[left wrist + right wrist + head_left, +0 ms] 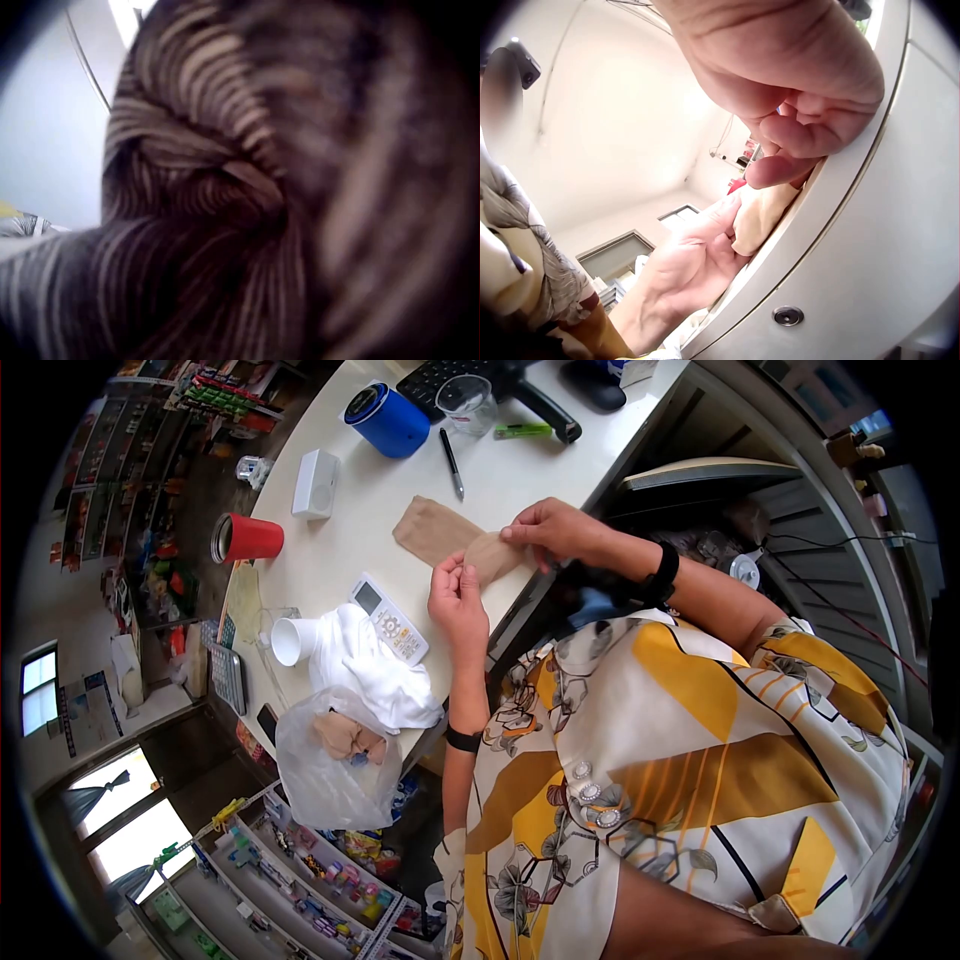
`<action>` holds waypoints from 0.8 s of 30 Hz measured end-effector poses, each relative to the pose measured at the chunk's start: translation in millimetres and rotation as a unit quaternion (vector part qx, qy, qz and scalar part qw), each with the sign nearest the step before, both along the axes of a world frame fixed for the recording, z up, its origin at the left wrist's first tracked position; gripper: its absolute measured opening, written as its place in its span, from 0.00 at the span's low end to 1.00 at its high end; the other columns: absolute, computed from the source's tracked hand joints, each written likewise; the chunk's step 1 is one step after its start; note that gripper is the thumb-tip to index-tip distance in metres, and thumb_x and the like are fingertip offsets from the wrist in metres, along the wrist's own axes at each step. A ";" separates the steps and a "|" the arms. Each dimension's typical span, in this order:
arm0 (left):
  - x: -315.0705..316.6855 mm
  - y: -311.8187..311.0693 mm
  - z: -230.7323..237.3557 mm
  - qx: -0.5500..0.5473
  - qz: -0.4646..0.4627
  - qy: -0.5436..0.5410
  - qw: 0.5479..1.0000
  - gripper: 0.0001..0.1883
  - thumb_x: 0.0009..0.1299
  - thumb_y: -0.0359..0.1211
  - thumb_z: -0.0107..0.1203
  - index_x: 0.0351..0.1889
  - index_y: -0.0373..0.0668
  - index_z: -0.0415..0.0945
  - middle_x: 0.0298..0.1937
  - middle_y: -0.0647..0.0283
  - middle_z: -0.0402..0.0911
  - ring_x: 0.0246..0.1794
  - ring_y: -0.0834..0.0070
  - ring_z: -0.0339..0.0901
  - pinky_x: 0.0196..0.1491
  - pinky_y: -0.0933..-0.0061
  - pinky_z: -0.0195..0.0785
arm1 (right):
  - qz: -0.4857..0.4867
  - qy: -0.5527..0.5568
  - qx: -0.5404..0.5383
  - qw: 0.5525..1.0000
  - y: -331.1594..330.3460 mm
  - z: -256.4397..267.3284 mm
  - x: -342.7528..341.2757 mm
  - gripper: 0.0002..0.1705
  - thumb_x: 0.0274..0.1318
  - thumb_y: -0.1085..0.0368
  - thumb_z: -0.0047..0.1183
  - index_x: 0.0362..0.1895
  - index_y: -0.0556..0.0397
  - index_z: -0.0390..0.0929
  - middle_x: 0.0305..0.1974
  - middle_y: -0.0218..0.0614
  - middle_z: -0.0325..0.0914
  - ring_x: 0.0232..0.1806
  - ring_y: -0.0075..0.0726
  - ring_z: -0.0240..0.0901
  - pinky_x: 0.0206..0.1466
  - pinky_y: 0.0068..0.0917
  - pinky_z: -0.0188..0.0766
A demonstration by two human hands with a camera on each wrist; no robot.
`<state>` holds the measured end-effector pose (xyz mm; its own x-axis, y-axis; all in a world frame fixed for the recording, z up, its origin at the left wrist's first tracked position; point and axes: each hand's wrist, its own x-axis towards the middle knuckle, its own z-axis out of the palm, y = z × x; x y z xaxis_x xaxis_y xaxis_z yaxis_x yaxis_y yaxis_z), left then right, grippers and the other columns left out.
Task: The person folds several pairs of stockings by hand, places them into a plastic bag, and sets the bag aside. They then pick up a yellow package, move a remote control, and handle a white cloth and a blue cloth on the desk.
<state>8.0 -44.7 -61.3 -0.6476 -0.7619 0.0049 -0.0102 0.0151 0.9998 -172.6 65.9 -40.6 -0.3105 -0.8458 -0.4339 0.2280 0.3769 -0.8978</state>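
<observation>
Closest to the head camera, patterned shirt [690, 760], filling much of the lower right. Beyond, with white calculator [398, 632] as landmark: beige cloth [437, 532] flat on the counter [350, 550], near the calculator but apart, up and to the right in the head view. Pinched at the end farther from the calculator by right hand [552, 532], thumb on top; pinched also by left hand [460, 600], on the side nearer the calculator.

Likely trouble: slipping from one pinch, because of limp fabric and fingertip-only hold; wrinkled or skewed layers, from uneven pulling; sliding over the counter's edge, so close on the side away from the calculator. Possible too: left forearm [468, 685] snagging white cloth [365, 670] just beside the calculator, or plastic bag [310, 785] below the calculator, and dragging either down.

Hard to make out: one folded piece or two overlapping, cannot tell. Hidden: cloth's underside; most right fingers in the head view, seen curled only from the right wrist. In the left wrist view, just dark striped folds [202, 172], too blurred for reading any grip. Clouded by plastic: beige bundle [350, 738] below the calculator.
</observation>
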 end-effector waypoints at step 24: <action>13.2 -1.6 1.4 -0.051 -0.066 -0.033 0.996 0.24 0.70 0.23 0.60 0.63 0.31 0.68 0.43 0.62 0.81 0.42 0.80 0.77 0.50 0.80 0.70 | 0.022 -0.001 -0.019 1.000 6.9 0.6 -0.1 0.07 0.59 0.69 0.62 0.41 0.56 0.85 0.23 0.27 0.81 0.20 0.19 0.76 0.22 0.17 0.68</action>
<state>21.2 -46.3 -60.0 -0.7434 -0.6681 0.0320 -0.0669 0.1219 0.9903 -172.6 72.9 -40.0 -0.2711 -0.8743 -0.4025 0.2140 0.3530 -0.9108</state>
